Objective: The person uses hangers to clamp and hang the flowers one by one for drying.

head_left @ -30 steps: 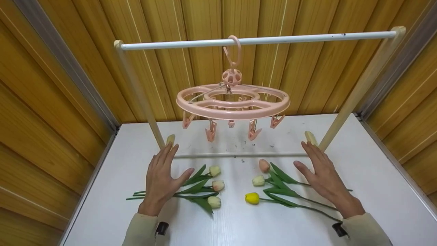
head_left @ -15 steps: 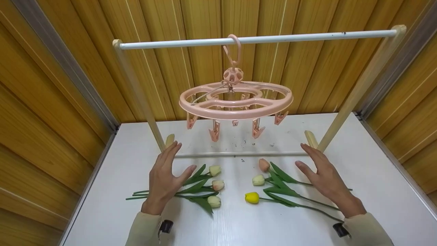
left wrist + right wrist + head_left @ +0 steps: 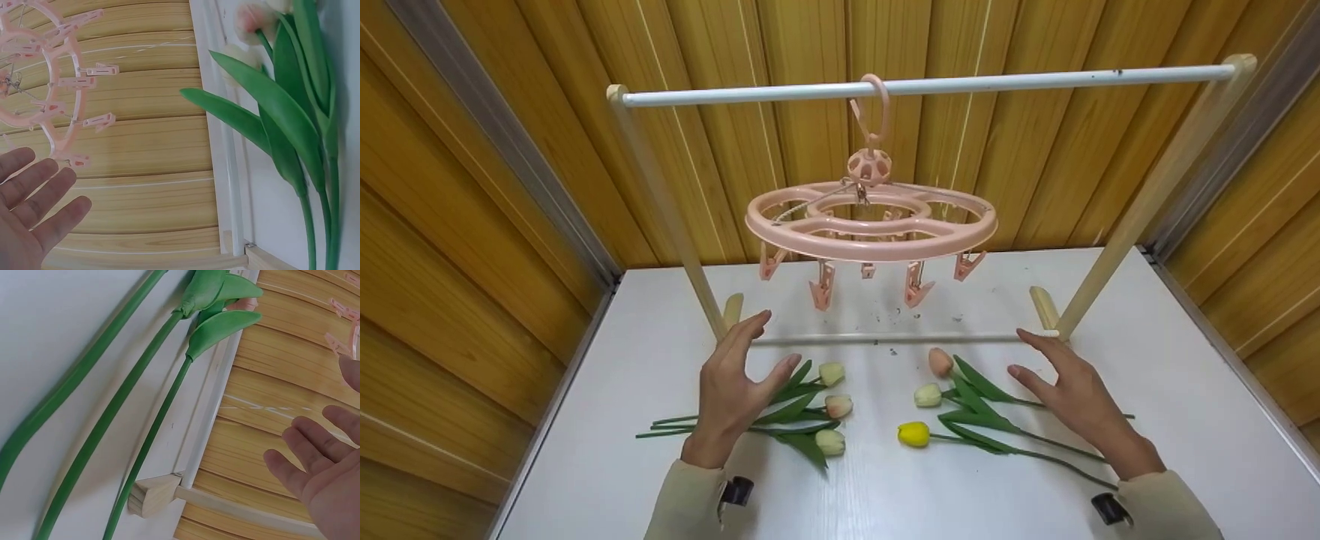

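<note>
My left hand (image 3: 735,390) is held above the stems of several tulips, its fingers loosely bent and nothing in its grasp. Three of these, pale cream and blush tulips (image 3: 838,406), lie at the left with their heads toward the middle. On the other side, my right hand (image 3: 1076,397) hovers over the stems of three more: a peach tulip (image 3: 940,362), a whitish tulip (image 3: 928,395) and a yellow tulip (image 3: 913,434). It holds nothing either. Both wrist views show spread fingers apart from the green leaves (image 3: 281,101) and stems (image 3: 112,402).
A pink oval clip hanger (image 3: 870,250) hangs by its hook from the white bar (image 3: 1035,81) of a wooden stand (image 3: 1140,202). Several pink clips (image 3: 823,289) dangle beneath it. The stand's low rail (image 3: 877,338) crosses the white table (image 3: 870,495) behind the flowers.
My left hand has shifted a little to the right, its fingers bending slightly more. The right hand's fingers have dipped slightly. The hanger swung right, then back left.
</note>
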Tool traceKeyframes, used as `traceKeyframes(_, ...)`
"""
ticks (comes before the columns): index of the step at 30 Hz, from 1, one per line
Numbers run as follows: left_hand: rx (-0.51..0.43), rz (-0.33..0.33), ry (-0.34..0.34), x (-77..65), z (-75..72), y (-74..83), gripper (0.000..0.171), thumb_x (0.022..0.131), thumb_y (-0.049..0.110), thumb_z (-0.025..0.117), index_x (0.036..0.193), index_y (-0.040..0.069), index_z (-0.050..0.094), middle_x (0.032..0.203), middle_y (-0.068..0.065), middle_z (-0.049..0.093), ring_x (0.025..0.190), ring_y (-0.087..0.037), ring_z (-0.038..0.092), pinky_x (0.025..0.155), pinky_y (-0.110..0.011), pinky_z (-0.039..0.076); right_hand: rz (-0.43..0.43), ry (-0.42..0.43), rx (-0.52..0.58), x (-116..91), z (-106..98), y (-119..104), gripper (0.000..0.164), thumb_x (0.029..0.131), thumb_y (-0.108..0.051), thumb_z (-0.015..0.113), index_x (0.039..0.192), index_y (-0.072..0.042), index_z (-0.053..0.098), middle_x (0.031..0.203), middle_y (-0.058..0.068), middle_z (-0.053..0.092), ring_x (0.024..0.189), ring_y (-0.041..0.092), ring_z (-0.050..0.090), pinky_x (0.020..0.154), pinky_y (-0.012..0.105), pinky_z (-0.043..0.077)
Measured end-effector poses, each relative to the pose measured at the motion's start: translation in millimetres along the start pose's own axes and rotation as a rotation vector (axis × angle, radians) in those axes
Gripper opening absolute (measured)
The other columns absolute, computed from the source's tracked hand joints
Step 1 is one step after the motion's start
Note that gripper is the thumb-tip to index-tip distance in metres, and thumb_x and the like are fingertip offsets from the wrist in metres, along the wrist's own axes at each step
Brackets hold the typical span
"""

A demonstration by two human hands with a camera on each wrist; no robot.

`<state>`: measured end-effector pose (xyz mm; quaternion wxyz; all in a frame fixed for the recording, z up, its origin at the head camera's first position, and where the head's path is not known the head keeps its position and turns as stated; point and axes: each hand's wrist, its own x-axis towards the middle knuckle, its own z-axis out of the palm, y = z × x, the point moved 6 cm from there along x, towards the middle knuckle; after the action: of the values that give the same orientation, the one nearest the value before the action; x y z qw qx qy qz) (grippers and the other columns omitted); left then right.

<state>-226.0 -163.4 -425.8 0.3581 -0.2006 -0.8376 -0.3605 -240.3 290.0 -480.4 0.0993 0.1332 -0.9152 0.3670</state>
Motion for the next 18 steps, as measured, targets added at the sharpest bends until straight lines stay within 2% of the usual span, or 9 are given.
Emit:
traceKeyframes(4, -0.027, -0.022, 0.004, 4.3, 0.8, 2.9, 0.064, 0.086, 0.030, 0.087, 0.138, -0.001, 0.066, 0.129, -0.014, 0.072, 0.108, -0.031, 0.072, 0.088, -0.055, 0.061, -0.004, 0.001, -0.011, 0, 1, 4, 0.063, 0.100, -0.025, 0.078, 0.155, -0.006, 0.052, 0.151, 0.021, 0.057, 0.139, 0.042, 0.052, 0.107, 0.064, 0.046)
traceKeyframes(11, -0.075, -0.070, -0.002, 11.5, 2.2, 7.4, 0.061, 0.087, 0.028, 0.087, 0.138, 0.001, 0.067, 0.133, -0.012, 0.072, 0.110, -0.030, 0.073, 0.088, -0.051, 0.062, 0.008, -0.010, -0.019, -2, 2, 9, 0.061, 0.100, -0.028, 0.078, 0.152, -0.007, 0.055, 0.145, 0.017, 0.063, 0.134, 0.037, 0.058, 0.106, 0.034, 0.048)
traceKeyframes(14, -0.111, -0.074, -0.002, 14.4, 3.2, 8.3, 0.059, 0.088, 0.025, 0.086, 0.138, 0.001, 0.066, 0.134, -0.011, 0.071, 0.111, -0.032, 0.073, 0.090, -0.049, 0.062, 0.028, -0.028, -0.003, -3, 3, 12, 0.061, 0.100, -0.029, 0.078, 0.152, -0.005, 0.055, 0.146, 0.019, 0.063, 0.136, 0.040, 0.057, 0.109, 0.044, 0.048)
traceKeyframes(18, -0.161, -0.080, -0.002, 17.4, 4.8, 9.8, 0.055, 0.089, 0.021, 0.085, 0.137, 0.001, 0.066, 0.133, -0.012, 0.071, 0.111, -0.033, 0.073, 0.090, -0.048, 0.063, 0.070, -0.056, 0.027, -4, 4, 16, 0.062, 0.100, -0.029, 0.078, 0.151, -0.003, 0.055, 0.147, 0.022, 0.061, 0.139, 0.046, 0.051, 0.109, 0.068, 0.043)
